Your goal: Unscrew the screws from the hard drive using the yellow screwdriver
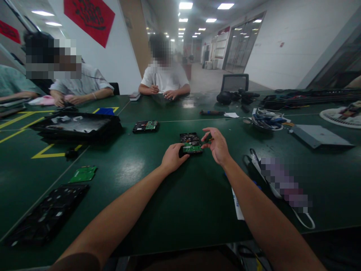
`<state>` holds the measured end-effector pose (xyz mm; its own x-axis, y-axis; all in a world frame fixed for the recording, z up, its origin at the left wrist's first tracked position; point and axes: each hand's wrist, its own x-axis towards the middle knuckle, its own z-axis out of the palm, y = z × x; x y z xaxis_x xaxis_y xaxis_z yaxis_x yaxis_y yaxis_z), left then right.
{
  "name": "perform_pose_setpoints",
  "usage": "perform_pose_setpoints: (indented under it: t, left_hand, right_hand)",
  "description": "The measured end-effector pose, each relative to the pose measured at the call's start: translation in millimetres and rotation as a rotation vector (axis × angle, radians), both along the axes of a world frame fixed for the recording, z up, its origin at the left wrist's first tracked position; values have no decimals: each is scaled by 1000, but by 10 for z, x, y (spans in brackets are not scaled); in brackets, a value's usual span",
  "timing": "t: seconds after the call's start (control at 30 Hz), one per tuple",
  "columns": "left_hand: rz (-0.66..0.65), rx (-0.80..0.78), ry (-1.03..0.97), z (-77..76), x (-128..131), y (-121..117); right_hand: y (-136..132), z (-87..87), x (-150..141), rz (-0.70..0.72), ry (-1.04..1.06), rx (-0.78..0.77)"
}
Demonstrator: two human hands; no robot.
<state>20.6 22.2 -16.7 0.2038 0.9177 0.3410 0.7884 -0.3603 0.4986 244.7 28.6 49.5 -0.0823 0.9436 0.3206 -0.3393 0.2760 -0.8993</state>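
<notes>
A hard drive lies on the green table in front of me, its green circuit board on the near side and a dark metal casing beyond. My left hand grips its left and near edge, thumb along the front. Just off the drive's right side, my right hand is raised with curled fingers. Something small, dark and yellowish shows between those fingers, too little of it to name. A second hard drive with a green board rests farther left.
At left are stacked black trays, a loose green circuit board and black drive casings. A screwdriver, bundled cables, a grey metal box and a strapped pouch lie right. Co-workers sit across the table.
</notes>
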Motion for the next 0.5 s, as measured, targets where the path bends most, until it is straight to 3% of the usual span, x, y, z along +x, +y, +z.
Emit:
perform_pose_setpoints:
  t: [0.5]
  left_hand:
    - [1,-6,0,29,7,-18]
  right_hand:
    - [58,-69,-6,47,94,-22]
